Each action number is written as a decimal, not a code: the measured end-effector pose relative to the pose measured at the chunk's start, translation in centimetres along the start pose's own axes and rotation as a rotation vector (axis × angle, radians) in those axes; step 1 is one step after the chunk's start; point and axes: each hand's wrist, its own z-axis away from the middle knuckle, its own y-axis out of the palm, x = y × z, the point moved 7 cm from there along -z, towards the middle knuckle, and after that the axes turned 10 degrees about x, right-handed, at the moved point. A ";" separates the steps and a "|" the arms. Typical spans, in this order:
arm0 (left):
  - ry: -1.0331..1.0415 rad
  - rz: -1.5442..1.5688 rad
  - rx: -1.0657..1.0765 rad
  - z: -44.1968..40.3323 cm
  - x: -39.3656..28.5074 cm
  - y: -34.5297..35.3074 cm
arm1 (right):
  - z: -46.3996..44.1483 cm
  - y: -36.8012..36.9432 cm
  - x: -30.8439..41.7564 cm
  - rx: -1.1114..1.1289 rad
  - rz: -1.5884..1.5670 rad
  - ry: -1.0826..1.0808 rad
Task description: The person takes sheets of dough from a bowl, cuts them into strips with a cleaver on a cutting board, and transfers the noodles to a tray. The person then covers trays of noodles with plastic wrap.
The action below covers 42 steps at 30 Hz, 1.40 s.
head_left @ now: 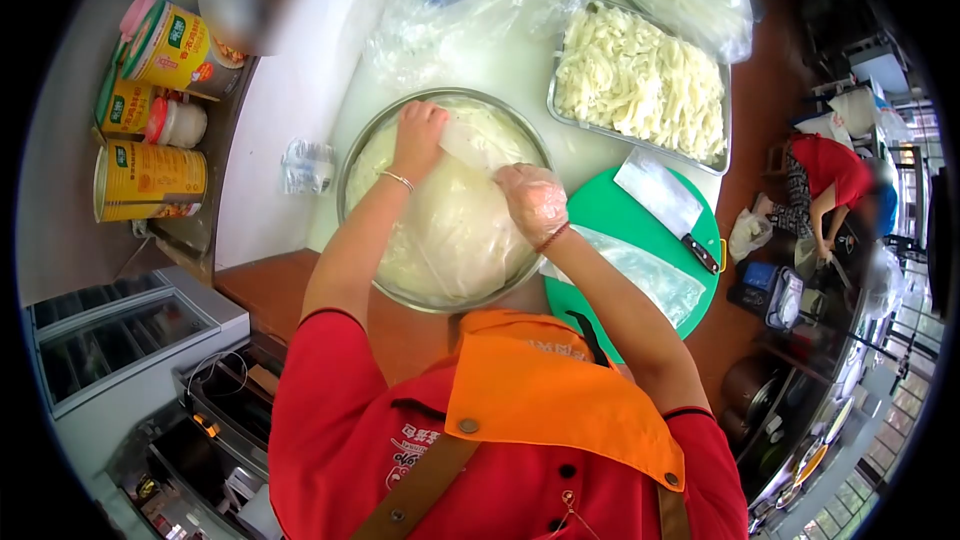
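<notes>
A wide metal bowl (542,145) holds a large pale mass that looks like dough (385,240). Clear plastic film (460,200) lies wrinkled across the middle of it. My left hand (419,133), bare with a bracelet at the wrist, is at the far side of the bowl, its fingers curled on the film. My right hand (533,200) wears a thin clear glove and is closed at the bowl's right side, pinching the film's edge; its fingertips are partly hidden.
Right of the bowl, a cleaver (672,202) and a plastic bag (640,275) lie on a green round board (585,202). Behind stands a metal tray (640,143) of pale strips. Tins (150,180) line the left shelf. Another person (830,175) bends at far right.
</notes>
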 end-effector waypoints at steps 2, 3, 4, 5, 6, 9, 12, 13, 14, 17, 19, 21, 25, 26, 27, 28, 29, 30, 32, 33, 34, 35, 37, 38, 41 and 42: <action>0.036 0.006 -0.011 -0.1 2.4 -0.9 | 0.7 -0.4 0.1 -0.009 -0.016 -0.043; 0.050 0.010 -0.011 0.7 2.8 -1.4 | 1.1 -0.4 0.2 0.004 -0.011 -0.070; 0.059 0.028 0.003 1.6 2.6 -2.3 | 1.4 -0.3 0.4 0.014 -0.006 -0.102; 0.069 0.045 0.015 2.3 2.5 -3.2 | 2.0 0.0 1.1 0.055 0.032 -0.164; 0.081 0.059 0.027 2.9 2.4 -4.4 | 2.6 0.3 1.8 0.092 0.070 -0.226; 0.186 0.080 0.055 6.7 -0.4 -8.0 | 4.9 1.5 4.5 0.181 0.085 -0.437; 0.208 -0.032 0.295 12.0 -0.1 -8.3 | 7.6 2.8 7.3 0.328 0.090 -0.584; 0.219 -0.048 0.340 13.7 -0.6 -8.5 | 8.3 3.2 8.0 0.388 0.099 -0.619; 0.230 -0.063 0.386 15.4 -1.2 -8.6 | 9.0 3.9 8.5 0.433 0.092 -0.649; 0.220 -0.071 0.542 20.8 -2.3 -7.2 | 10.7 6.6 8.8 0.610 0.109 -0.671; 0.178 -0.018 0.626 23.3 -3.5 -6.6 | 11.3 8.1 8.4 0.775 0.170 -0.591; 0.121 0.082 0.685 24.4 -4.4 -6.3 | 10.7 7.2 7.9 0.738 0.175 -0.466; 0.006 0.092 0.540 22.8 -3.6 -5.9 | 8.2 5.0 4.7 0.332 0.283 -0.308; -0.013 0.090 0.432 21.3 -3.0 -6.0 | 7.2 5.0 2.8 0.366 0.273 -0.152; -0.030 0.087 0.323 19.6 -2.4 -6.1 | 6.2 4.8 0.9 0.397 0.264 0.006; -0.036 0.052 0.237 17.7 -2.2 -6.3 | 5.7 4.5 -0.9 0.424 0.254 0.166; -0.042 0.018 0.150 15.8 -1.8 -6.6 | 5.5 4.9 -1.4 0.466 0.260 0.180; -0.048 -0.016 0.065 14.2 -1.4 -7.0 | 5.3 5.6 -1.9 0.508 0.264 0.195; -0.057 -0.054 0.154 12.6 0.6 -5.7 | 5.2 7.0 -2.4 0.677 0.256 0.220; -0.060 -0.073 0.200 11.9 1.1 -5.5 | 5.3 7.4 -2.5 0.666 0.287 0.198; -0.073 -0.114 0.312 11.2 1.7 -5.0 | 5.2 7.9 -2.6 0.653 0.320 0.172; -0.090 -0.157 0.424 10.8 2.5 -4.7 | 5.2 8.2 -2.8 0.640 0.353 0.143; -0.090 -0.187 0.533 11.0 3.3 -4.2 | 5.2 7.7 -2.9 0.550 0.282 0.153; -0.067 -0.177 0.532 11.2 3.7 -3.8 | 5.3 7.5 -2.8 0.502 0.243 0.160; -0.097 -0.048 0.544 12.1 4.3 -4.0 | 6.2 7.2 -2.3 0.622 0.067 0.384; -0.123 0.009 0.548 12.6 4.4 -4.2 | 6.3 7.9 -2.0 0.694 0.109 0.349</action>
